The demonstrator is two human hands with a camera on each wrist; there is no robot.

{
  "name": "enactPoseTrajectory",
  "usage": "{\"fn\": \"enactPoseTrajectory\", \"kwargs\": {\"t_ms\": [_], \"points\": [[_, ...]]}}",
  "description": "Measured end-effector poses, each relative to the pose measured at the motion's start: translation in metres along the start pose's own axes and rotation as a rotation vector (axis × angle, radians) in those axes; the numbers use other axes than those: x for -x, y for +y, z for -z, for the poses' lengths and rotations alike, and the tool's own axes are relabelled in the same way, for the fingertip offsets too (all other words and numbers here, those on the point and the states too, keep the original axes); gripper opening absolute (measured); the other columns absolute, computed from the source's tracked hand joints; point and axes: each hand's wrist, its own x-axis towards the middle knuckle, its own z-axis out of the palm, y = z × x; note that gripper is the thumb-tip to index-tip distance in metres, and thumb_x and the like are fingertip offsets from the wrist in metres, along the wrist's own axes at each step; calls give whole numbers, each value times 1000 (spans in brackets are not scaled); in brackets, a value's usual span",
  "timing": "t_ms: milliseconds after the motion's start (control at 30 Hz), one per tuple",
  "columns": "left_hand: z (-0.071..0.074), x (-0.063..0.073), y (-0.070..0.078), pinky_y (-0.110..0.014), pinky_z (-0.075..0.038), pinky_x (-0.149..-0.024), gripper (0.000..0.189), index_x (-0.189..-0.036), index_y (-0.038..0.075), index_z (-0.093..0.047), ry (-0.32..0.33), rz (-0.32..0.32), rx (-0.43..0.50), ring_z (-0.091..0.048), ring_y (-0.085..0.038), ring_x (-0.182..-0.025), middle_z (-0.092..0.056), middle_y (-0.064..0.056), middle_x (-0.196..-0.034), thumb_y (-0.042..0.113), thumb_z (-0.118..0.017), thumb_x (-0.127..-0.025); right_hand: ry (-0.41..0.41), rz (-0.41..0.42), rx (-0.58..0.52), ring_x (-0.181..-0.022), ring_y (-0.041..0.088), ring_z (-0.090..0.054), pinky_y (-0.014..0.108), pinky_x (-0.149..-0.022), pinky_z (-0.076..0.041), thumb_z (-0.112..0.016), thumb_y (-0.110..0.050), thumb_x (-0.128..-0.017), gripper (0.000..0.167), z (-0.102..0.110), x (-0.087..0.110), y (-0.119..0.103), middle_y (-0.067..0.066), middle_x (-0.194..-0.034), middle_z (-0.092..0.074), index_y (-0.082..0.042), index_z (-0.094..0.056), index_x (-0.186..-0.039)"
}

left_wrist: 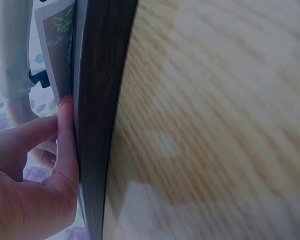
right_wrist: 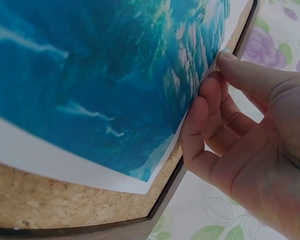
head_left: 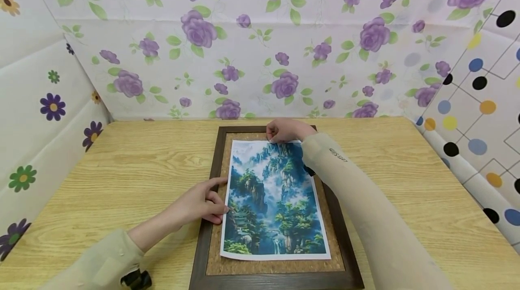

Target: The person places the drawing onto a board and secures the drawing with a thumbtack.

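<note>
A printed landscape picture (head_left: 276, 199) of misty blue-green mountains lies on a cork board (head_left: 276, 266) with a dark brown wooden frame (head_left: 345, 240). My left hand (head_left: 203, 202) is at the print's left edge, its index finger stretched toward the margin and its thumb on the paper's edge; the left wrist view shows thumb and finger (left_wrist: 64, 112) meeting there. At the far edge, my right hand (head_left: 286, 130) pinches the paper between thumb and curled fingers, seen closely in the right wrist view (right_wrist: 210, 100). The print's underside is hidden.
The frame rests on a light wood-grain table (head_left: 162, 159). Behind it hangs a sheet with purple roses (head_left: 199, 30). Patterned sheets also line the left (head_left: 24, 145) and right (head_left: 487, 123) sides. A dark strap device (head_left: 137, 278) sits on the left sleeve.
</note>
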Motion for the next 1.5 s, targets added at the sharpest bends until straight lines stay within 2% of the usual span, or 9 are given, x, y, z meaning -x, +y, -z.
{"fn": "enactPoseTrajectory", "kwargs": {"t_ms": [433, 733, 1033, 1233, 1500], "points": [[0, 0, 2, -36, -63, -70, 80, -157, 5, -21, 3, 2, -1, -72, -21, -75, -72, -10, -89, 4, -66, -91, 2, -4, -1, -72, 17, -47, 25, -64, -41, -56, -7, -99, 6, 1, 0, 0, 5, -89, -56, -4, -61, -98], [1, -1, 1, -36, -63, -69, 81, -157, 5, -21, -3, 19, 9, -72, -21, -75, -72, -10, -88, 4, -67, -91, 11, -8, -7, -69, 15, -46, 25, -64, -43, -57, -8, -99, 6, -1, -1, -2, 3, -84, -55, -5, -62, -97], [1, -1, 0, -36, -63, -70, 80, -157, 4, -20, -16, 6, 13, -72, -21, -75, -72, -10, -88, 4, -66, -91, 9, -24, -24, -69, 18, -47, 29, -67, -44, -56, -8, -99, 7, -1, 0, -3, 5, -83, -55, -4, -62, -98], [1, -1, 1, -36, -63, -70, 80, -157, 4, -20, -20, 2, 19, -72, -21, -75, -72, -10, -88, 4, -66, -92, 4, -32, -41, -66, 17, -44, 29, -64, -42, -55, -7, -100, 8, -1, 0, -3, 6, -81, -54, -3, -62, -98], [2, -1, 0, -36, -63, -70, 81, -157, 4, -20, -20, -2, 18, -72, -21, -75, -72, -10, -88, 5, -67, -91, 4, -28, 17, -67, 18, -47, 29, -64, -43, -56, -9, -100, 8, -1, -2, -5, 5, -82, -55, -4, -62, -96]]}}
